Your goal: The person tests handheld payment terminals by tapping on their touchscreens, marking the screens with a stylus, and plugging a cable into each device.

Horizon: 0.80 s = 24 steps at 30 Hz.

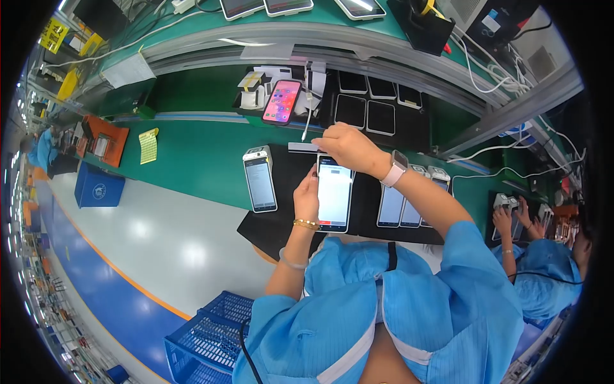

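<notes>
My left hand (306, 200) is closed around the left edge of a white handheld payment terminal (334, 195), whose lit screen has a small red button at the bottom. Over the terminal's top end is my right hand (348, 148), its fingers pinched together. A thin grey card-like strip (302, 147) reaches left from those fingertips. Another payment terminal (259, 180), also lit, lies on the black mat to the left. More terminals (390, 205) lie side by side to the right, partly behind my right forearm.
A phone (282, 102) with a colourful screen leans near small boxes at the back. Several dark-screened devices (350, 111) lie behind my right hand. A white cable (307, 121) hangs down. A blue crate (211, 329) stands lower left. At right, a co-worker's hands (503, 219) handle devices.
</notes>
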### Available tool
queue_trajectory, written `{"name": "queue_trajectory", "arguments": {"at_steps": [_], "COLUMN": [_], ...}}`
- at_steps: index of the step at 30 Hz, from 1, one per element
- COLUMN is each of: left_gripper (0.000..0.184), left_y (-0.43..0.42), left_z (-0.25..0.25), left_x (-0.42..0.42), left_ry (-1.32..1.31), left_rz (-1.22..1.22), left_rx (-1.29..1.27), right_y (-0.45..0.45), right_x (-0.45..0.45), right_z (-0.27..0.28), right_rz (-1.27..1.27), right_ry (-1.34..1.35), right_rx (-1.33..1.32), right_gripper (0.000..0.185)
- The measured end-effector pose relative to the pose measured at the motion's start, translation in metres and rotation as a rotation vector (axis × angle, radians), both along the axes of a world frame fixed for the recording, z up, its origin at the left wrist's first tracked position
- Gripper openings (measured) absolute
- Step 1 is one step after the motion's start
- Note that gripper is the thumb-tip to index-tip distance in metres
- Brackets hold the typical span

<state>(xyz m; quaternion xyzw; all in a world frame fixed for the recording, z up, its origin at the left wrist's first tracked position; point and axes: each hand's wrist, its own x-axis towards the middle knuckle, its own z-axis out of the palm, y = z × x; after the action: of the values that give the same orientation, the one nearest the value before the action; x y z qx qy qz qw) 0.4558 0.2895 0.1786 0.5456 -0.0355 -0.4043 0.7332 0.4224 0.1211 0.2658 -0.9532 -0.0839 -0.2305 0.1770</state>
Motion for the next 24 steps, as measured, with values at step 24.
{"name": "queue_trajectory", "arguments": {"at_steps": [24], "left_gripper": [0.035], "left_y": [0.015], "left_z": [0.061], "left_x": [0.016], "left_ry": [0.004], "left_rz": [0.025], "left_rx": [-0.011], "right_y": [-0.035], "right_x": [-0.089], "right_z": [0.048], "right_rz": [0.004], "right_ry": [0.161], "right_rx": [-0.25], "right_gripper": [0.043]}}
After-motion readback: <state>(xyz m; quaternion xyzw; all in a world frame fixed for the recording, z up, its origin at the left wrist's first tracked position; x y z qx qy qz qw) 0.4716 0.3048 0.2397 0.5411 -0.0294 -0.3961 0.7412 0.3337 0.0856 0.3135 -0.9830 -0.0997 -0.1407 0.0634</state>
